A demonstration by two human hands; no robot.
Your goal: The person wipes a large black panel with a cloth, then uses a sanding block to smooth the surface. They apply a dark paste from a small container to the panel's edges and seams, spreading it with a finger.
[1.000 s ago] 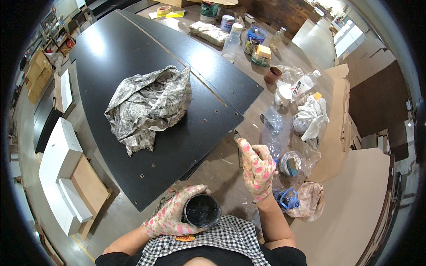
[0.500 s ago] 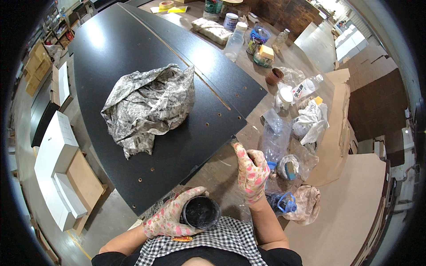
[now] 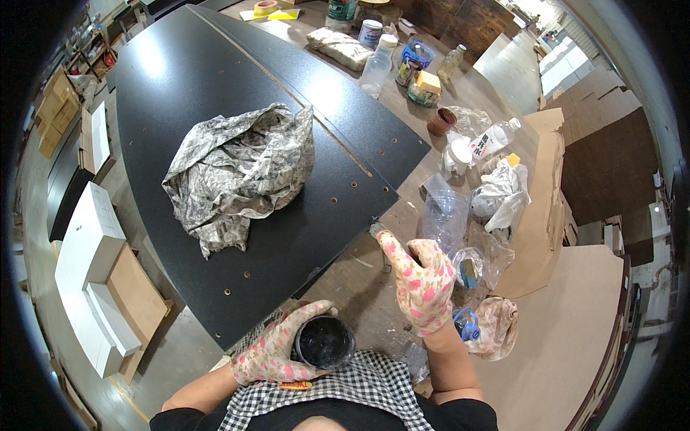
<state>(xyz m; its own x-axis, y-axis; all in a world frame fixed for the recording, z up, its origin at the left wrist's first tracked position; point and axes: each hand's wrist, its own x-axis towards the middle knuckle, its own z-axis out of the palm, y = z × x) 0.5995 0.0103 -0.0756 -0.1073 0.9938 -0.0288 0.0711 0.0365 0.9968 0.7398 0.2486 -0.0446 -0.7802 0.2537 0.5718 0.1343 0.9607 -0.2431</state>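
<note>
My left hand (image 3: 284,348), in a floral-patterned glove, is wrapped round a round tub of black liquid (image 3: 325,343) close to my checked apron. My right hand (image 3: 420,284), gloved alike, is closed at the near right corner of a large black panel (image 3: 287,244). At its index fingertip is a small greyish thing, too small to make out, at the panel's edge. A crumpled, grey-stained cloth (image 3: 241,172) lies on the panel, which has several drilled holes and a pale strip along it.
To the right on the brown table stand a large clear plastic bottle (image 3: 445,215), a labelled water bottle (image 3: 496,140), a brown cup (image 3: 440,122) and a jar with a yellow sponge (image 3: 425,87). Cardboard (image 3: 539,215) lies along the right edge. White boxes (image 3: 93,273) stand at the left.
My right hand has shifted slightly to the right and its wrist has turned, its fingertip staying by the panel's corner. My left hand still holds the tub in the same place.
</note>
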